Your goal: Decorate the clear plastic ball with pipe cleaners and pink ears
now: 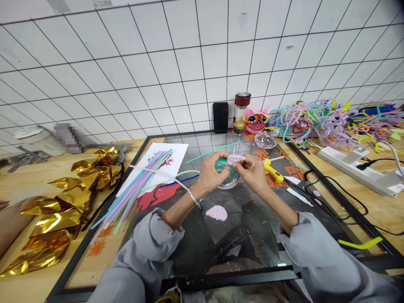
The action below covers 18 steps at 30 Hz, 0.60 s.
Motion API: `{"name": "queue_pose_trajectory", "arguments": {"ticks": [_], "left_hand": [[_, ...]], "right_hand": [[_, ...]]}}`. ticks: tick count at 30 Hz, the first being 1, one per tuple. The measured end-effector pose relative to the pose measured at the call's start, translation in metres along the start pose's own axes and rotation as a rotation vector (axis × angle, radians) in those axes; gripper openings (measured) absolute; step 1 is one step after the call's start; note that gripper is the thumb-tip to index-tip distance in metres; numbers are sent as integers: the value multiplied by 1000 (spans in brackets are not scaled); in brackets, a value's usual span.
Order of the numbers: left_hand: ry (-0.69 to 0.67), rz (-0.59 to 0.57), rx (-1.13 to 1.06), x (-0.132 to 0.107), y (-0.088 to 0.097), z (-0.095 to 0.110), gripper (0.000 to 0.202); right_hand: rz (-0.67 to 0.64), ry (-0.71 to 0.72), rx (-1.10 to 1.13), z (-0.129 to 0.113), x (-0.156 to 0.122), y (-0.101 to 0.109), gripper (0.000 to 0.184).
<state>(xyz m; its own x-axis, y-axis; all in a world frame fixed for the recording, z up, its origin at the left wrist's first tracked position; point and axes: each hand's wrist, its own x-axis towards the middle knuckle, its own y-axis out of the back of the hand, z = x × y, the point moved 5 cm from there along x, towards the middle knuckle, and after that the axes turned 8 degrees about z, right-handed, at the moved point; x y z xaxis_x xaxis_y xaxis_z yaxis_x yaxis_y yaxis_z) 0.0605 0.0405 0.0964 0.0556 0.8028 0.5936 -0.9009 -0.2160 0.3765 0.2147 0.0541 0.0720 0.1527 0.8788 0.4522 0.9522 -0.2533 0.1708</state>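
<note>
My left hand (211,172) and my right hand (252,170) meet above the glass work surface (240,235). Between their fingertips they pinch a small pink coiled pipe-cleaner piece (235,158). Under the hands is a clear half-sphere (227,179) with green pipe cleaner coiled inside; my left hand cups it. A second pink coiled piece (216,212) lies on the glass just below my wrists. Both hands are closed around what they hold.
Straight pipe cleaners (135,191) lie on white paper at left, beside gold foil (63,210). A yellow glue gun (273,170), another clear half-sphere (265,139), a phone (220,117), a jar (241,111), a tangled pipe-cleaner heap (331,120) and a power strip (356,170) sit behind and right. Another person's hand (9,227) rests far left.
</note>
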Motion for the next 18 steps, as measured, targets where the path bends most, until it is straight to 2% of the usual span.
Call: {"name": "queue_pose_trajectory", "arguments": {"ticks": [8, 18], "left_hand": [[5, 9, -3, -1, -2, -1, 29], [69, -8, -111, -1, -3, -5, 37]], "right_hand": [[-3, 25, -28, -1, 0, -1, 19], [4, 6, -15, -1, 1, 0, 24]]}}
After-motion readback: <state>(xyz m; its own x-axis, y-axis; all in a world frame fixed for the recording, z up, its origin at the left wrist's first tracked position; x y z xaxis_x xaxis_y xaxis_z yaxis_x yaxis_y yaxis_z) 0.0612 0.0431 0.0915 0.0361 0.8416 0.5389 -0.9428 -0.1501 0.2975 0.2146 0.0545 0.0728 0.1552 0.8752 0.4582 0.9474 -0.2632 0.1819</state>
